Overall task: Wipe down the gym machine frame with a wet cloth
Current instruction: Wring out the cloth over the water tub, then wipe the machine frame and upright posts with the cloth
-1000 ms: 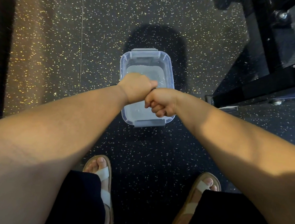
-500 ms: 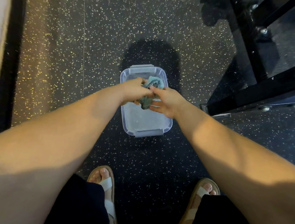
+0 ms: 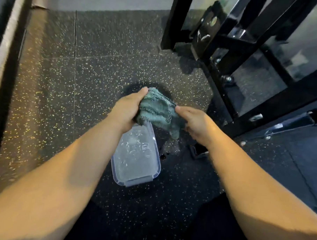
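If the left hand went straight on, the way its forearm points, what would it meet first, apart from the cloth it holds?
Most likely the black machine frame, near its base. The left hand, gripping the cloth, points forward and to the right toward it; depth is unclear.

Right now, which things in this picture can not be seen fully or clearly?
Head view:
Far end of the plastic container: hidden behind the left hand and the green cloth.
Fingers of the right hand: hidden under the cloth.
The gym machine frame: cut off by top and right edges; bolts blurred.
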